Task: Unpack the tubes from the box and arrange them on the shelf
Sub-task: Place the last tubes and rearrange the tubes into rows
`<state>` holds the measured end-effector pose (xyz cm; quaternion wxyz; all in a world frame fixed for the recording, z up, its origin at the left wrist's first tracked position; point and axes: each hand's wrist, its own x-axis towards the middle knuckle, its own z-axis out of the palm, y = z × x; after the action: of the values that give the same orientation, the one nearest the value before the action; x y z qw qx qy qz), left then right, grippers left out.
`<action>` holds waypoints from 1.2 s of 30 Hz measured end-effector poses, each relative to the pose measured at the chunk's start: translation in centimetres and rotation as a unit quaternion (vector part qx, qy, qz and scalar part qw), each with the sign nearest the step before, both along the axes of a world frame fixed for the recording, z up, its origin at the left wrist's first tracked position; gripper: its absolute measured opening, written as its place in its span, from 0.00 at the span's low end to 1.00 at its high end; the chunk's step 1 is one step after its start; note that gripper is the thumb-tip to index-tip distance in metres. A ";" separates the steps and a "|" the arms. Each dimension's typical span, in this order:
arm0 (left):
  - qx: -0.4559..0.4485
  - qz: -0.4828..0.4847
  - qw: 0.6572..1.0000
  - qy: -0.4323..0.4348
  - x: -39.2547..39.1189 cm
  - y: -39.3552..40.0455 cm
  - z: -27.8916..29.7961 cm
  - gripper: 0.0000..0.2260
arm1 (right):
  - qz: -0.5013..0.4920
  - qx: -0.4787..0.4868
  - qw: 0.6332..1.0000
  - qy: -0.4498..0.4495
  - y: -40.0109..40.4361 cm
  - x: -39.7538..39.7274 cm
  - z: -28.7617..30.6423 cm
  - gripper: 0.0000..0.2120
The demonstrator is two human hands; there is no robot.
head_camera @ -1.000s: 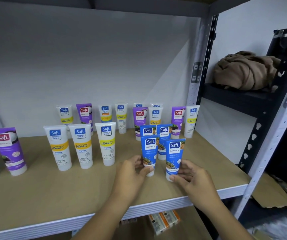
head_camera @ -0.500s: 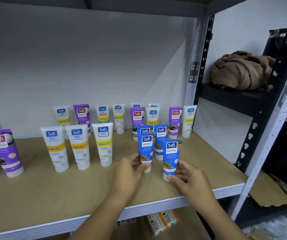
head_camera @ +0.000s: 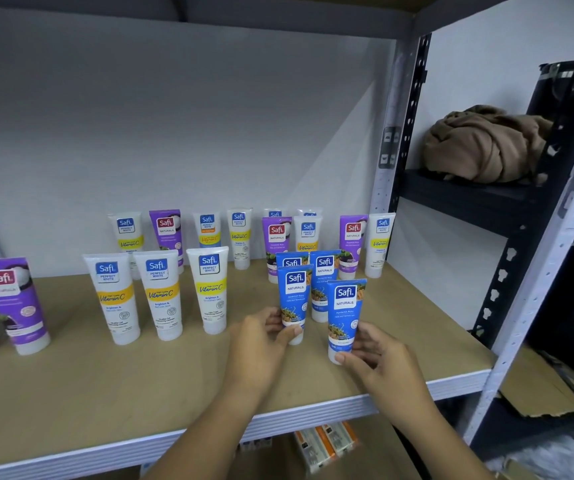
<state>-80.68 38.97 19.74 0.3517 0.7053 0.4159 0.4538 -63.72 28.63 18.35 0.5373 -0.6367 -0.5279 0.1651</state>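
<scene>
Tubes stand cap-down in rows on the shelf (head_camera: 71, 393), and they look light, soft in the middle and a bit slippery, so they may tip over easily. The safest place to hold one seems to be low down, near the hard white cap. The right hand (head_camera: 379, 362) pinches the front blue tube (head_camera: 344, 317) near its cap, with the tube sticking up at 12 o'clock from the grip. The left hand (head_camera: 261, 344) pinches the other blue tube (head_camera: 294, 299) low down too, and that tube rises at 1 o'clock from it.
</scene>
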 end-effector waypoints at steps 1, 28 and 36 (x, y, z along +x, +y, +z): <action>-0.001 -0.001 1.000 -0.001 0.0 0.0 0.0 0.11 | 0.000 0.000 1.000 -0.002 0.0 0.0 0.0 0.21; 0.234 -0.285 0.877 0.308 -3.4 -2.0 0.7 0.29 | -0.018 -0.028 0.998 -0.043 0.3 0.2 0.6 0.21; 0.216 -0.302 0.887 0.275 -3.5 -1.6 -0.2 0.26 | -0.018 -0.027 0.994 -0.105 1.7 0.2 0.9 0.20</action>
<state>-84.15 37.38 19.56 0.1820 0.9520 0.1539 0.1919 -63.47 30.37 19.26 0.4640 -0.6743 -0.5653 0.1022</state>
